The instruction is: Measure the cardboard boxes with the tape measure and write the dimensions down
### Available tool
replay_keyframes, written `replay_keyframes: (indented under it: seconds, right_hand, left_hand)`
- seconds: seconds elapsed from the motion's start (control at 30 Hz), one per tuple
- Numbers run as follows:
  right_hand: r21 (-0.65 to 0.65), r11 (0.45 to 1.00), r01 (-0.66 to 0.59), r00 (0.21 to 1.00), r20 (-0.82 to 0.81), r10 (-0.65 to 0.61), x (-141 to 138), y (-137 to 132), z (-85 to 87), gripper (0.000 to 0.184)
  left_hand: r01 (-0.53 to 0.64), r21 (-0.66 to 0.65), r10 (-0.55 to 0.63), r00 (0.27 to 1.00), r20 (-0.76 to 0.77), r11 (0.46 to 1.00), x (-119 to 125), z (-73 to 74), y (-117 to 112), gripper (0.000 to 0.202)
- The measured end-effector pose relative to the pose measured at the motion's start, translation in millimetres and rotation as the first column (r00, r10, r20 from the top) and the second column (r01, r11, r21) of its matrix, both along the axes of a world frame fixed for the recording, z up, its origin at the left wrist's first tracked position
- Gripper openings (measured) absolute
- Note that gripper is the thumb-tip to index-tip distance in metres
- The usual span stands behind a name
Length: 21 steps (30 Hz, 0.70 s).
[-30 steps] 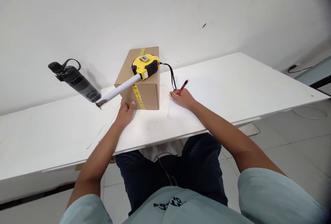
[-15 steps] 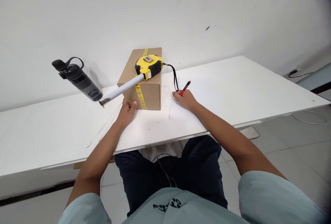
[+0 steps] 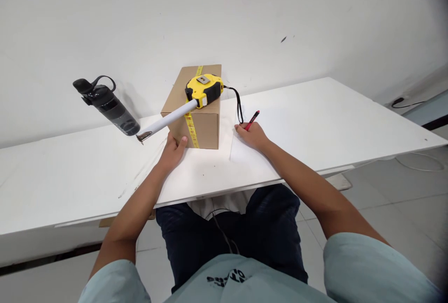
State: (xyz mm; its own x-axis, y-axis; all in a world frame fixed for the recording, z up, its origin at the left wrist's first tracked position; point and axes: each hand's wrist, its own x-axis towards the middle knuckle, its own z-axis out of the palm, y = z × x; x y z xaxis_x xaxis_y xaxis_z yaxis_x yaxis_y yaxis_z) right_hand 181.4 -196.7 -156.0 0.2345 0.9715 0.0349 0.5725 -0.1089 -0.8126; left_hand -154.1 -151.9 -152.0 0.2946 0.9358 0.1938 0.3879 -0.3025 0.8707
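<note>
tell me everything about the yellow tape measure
The tape measure has a yellow and black case, seemingly plastic, with a metal clip on top. It lies on the cardboard box. Its pale blade sticks out past the box's edge to the left, ending in a metal tip. From the other end a black strap hangs down near the right hand. Neither hand grips the case.
</note>
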Motion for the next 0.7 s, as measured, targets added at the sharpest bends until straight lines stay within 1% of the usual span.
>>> replay_keyframes:
  seconds: [0.23, 0.43, 0.7]
  right_hand:
    - [-0.012, 0.998, 0.065, 0.996, 0.064, -0.064, -1.0, 2.2, 0.9, 0.043]
    - [-0.011, 0.999, 0.046, 0.997, 0.069, -0.045, 0.8, 2.8, -1.9, 0.045]
    - [-0.019, 0.995, 0.096, 0.993, 0.073, -0.095, -0.2, 4.1, -1.6, 0.045]
  left_hand:
    - [0.010, 0.020, -0.010, 1.000, 0.013, 1.000, -0.3, -2.4, 1.5, 0.080]
    - [0.006, 0.017, -0.006, 1.000, 0.006, 1.000, -0.7, -3.5, 2.4, 0.079]
    - [0.013, 0.046, -0.013, 1.000, 0.009, 0.999, 0.1, 1.2, 0.5, 0.083]
